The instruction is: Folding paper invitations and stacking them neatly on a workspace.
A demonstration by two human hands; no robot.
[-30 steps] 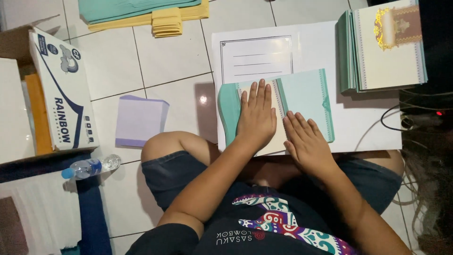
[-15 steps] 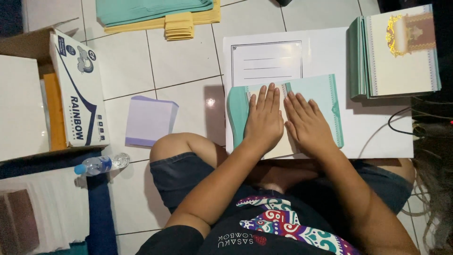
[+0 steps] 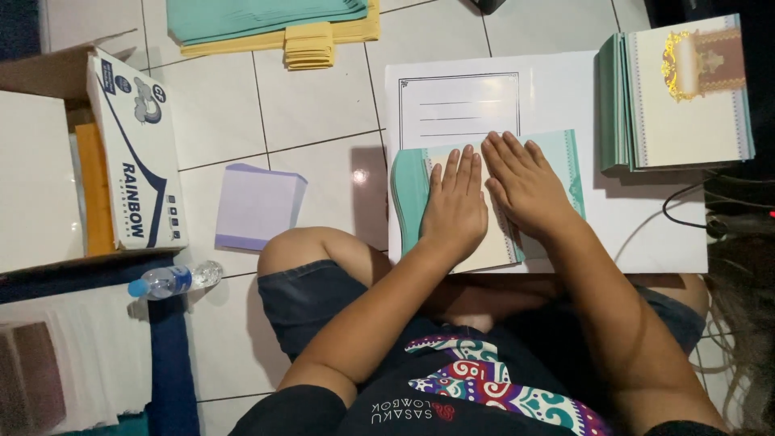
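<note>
Teal-bordered cream card (image 3: 565, 153), lilac paper stack (image 3: 257, 206).

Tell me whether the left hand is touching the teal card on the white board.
Touching. The head view shows the left hand lying flat, palm down, on the teal card, beside the right hand.

Person sitting on tiled floor (image 3: 315, 113), both hands lying flat, palms down, on a teal-edged card (image 3: 565, 161). Left hand (image 3: 454, 211) pressing card's left half, right hand (image 3: 525, 184) pressing its right half, hands side by side, nearly touching. Card resting on white board (image 3: 646, 234) w/ a lined label sheet (image 3: 460, 109) just above card. Stack of similar cards (image 3: 686, 97) sitting up & right of card. Purple paper pad (image 3: 257, 206) lying left of card, water bottle (image 3: 169, 280) farther left & lower.
</note>
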